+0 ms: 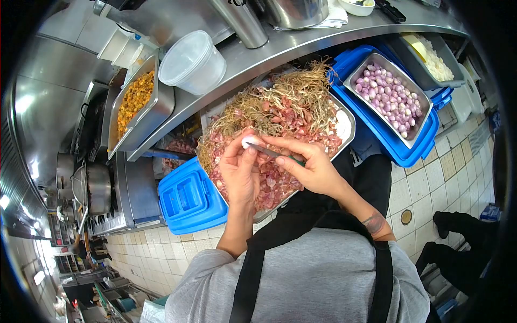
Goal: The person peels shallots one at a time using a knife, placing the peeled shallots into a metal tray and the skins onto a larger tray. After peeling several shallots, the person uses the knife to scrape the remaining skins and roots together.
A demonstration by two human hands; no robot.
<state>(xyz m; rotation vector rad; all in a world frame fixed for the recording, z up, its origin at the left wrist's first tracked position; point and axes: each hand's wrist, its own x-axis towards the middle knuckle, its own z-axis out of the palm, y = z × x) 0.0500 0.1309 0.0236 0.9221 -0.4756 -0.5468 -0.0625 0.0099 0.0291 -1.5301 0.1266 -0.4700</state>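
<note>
Between the fingertips of my left hand (240, 166) is a pale peeled shallot (252, 141). My right hand (312, 167) grips a small paring knife (269, 151) by its dark green handle, the blade lying against the shallot. Both hands are above a large metal tray (351, 134) heaped with reddish shallot skins (274, 185) and dry, stringy roots and stalks (258, 110). To the right, a steel pan (425, 126) holds many peeled purple shallots (388, 97).
Blue lids (192, 199) flank the tray, one under the shallot pan. A steel counter (301, 40) runs in front, bearing a clear plastic tub (192, 62) and a pan of orange-yellow chopped food (134, 99). A grey bin (455, 83) stands far right. Another person's dark-clothed legs (458, 242) show at lower right.
</note>
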